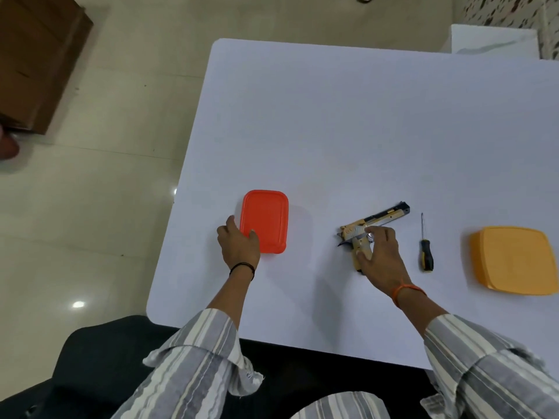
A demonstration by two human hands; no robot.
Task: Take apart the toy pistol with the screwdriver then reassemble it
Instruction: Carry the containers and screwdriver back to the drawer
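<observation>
A gold and black toy pistol [378,220] lies flat on the white table [348,131], barrel pointing to the upper right. My right hand [382,255] rests over its grip and trigger area, fingers closed around the grip. A screwdriver [425,246] with a black and yellow handle lies just right of that hand, tip pointing away from me. My left hand [239,246] holds the near left corner of a red lidded box [266,220], thumb on the side and fingers on the lid.
A yellow lidded box [517,260] sits at the table's right edge. The table's left edge drops to a tiled floor [106,176]. A brown cabinet [33,55] stands at the far left. My lap is below the near edge.
</observation>
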